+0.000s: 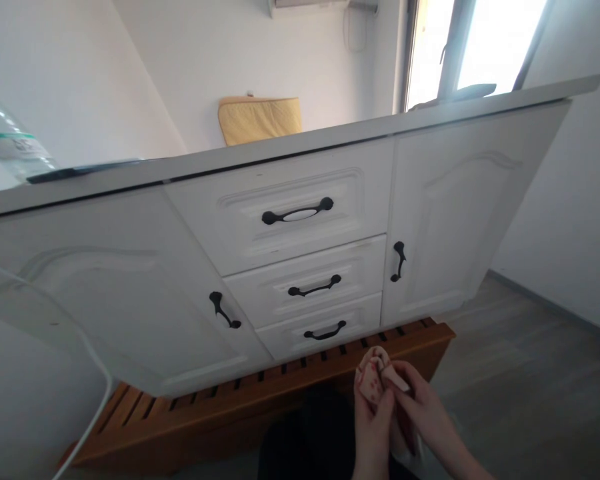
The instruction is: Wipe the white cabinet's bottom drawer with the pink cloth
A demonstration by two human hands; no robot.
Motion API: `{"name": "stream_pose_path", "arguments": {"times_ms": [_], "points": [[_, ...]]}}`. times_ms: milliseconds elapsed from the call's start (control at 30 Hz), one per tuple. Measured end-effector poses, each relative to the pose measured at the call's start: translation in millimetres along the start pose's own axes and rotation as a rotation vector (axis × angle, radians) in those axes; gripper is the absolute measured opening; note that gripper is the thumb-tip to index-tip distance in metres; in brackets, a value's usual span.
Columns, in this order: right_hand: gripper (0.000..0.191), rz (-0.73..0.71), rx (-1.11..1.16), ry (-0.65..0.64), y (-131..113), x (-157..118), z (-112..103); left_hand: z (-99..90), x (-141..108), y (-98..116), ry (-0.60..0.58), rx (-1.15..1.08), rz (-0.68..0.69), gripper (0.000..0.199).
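A small pale pink cloth (371,381) with red markings is bunched between my two hands, low and right of centre in the head view. My left hand (373,421) grips its lower left side, with the thumb lying over the front. On the other side, my right hand (419,399) pinches a folded edge of it. Part of the fabric hangs down between the wrists. Its folds and my fingers hide its full shape, so the kind of item is unclear.
A white cabinet (303,180) with black handles stands on a slatted wooden bench (190,430) ahead of me. On its top are a clear bottle (15,143) and a yellow cloth-covered thing (263,120). A white cable (103,370) hangs at left.
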State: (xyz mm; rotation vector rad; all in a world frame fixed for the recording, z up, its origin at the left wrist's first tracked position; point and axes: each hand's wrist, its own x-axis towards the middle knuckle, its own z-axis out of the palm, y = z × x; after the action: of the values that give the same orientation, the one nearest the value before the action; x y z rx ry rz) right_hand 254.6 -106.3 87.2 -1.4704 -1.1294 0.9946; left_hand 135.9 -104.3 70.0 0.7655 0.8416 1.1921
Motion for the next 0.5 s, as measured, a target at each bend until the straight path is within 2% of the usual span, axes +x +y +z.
{"name": "stream_pose_path", "arguments": {"times_ms": [133, 200, 267, 333, 433, 500], "points": [[0.043, -0.016, -0.07, 0.094, 2, 13, -30, -7.5, 3, 5, 0.032, -0.118, -0.029, 0.043], [0.04, -0.078, -0.2, 0.132, 2, 20, -45, -13.8, 6, 5, 0.08, -0.133, -0.075, 0.044], [0.037, -0.12, -0.293, 0.1, 1, 22, -50, -17.2, 10, 1, 0.126, -0.151, -0.119, 0.051], [0.038, -0.138, -0.313, 0.04, -2, 16, -41, -15.5, 14, -6, 0.159, -0.146, -0.11, 0.055], [0.04, -0.127, -0.282, -0.048, -1, -2, -11, -7.3, 16, -13, 0.187, -0.147, -0.096, 0.054], [0.042, -0.115, -0.262, -0.076, 5, -13, 8, -4.0, 14, -17, 0.253, -0.055, -0.065, 0.052]]}}
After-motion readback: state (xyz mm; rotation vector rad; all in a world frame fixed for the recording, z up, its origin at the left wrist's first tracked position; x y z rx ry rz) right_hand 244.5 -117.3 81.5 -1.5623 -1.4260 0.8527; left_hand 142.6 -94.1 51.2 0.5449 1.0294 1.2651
